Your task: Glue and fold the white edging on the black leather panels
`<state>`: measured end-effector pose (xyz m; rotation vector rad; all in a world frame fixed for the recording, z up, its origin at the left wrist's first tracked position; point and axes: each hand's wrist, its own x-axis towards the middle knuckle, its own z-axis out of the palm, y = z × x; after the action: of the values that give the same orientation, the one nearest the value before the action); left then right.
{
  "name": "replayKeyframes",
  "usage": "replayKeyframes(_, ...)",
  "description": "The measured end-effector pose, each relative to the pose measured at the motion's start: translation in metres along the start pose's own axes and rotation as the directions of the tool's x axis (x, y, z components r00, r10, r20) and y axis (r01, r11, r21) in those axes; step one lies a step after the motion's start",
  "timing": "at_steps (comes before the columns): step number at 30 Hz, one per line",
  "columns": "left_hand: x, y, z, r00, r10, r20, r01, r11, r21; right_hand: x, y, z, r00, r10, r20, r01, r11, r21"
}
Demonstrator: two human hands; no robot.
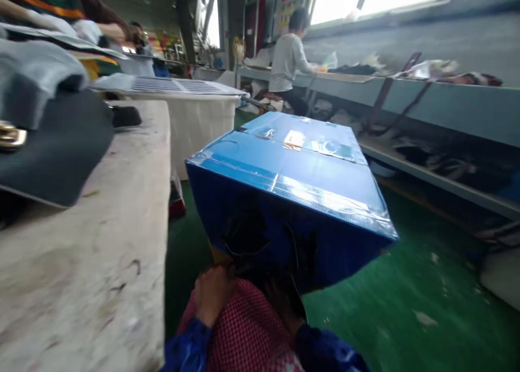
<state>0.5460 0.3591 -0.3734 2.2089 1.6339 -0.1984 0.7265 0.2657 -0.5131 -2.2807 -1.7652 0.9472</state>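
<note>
My left hand is low in the middle, over a red-and-white checked cloth across my lap. Its fingers curl at the edge of dark material, and I cannot make out what they grip. My right hand lies in shadow on the other side of the cloth, its fingers mostly hidden. Beside it runs the curved edge of a dark, flat piece. Just beyond both hands stands a large blue box with clear tape over its top and dark torn openings in its near side.
At left is a stained pale table with dark leather-like pieces on it. A white bin stands behind. Along the right wall runs a long cluttered bench, where a person works. Another person's gloved hands show top left.
</note>
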Motion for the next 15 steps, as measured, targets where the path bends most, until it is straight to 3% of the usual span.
replayKeyframes(3, 0.002, -0.004, -0.001, 1.0, 0.0, -0.003, 0.0, 1.0, 0.027, 0.016, 0.004, 0.045, 0.997, 0.067, 0.025, -0.066, 0.997, -0.034)
replayKeyframes(6, 0.002, -0.007, -0.002, 1.0, 0.007, 0.004, -0.007, 0.999, 0.05, 0.032, 0.005, 0.065, 0.998, 0.024, 0.052, -0.023, 0.999, -0.027)
replayKeyframes(10, 0.003, -0.007, -0.001, 1.0, 0.007, 0.014, -0.008, 0.997, 0.073, 0.035, 0.023, 0.063, 0.993, -0.106, 0.048, 0.105, 0.994, 0.007)
replayKeyframes(15, 0.004, -0.01, 0.003, 1.0, 0.018, 0.002, -0.018, 0.997, 0.075, 0.03, 0.043, 0.031, 0.979, -0.195, -0.056, 0.197, 0.98, 0.036)
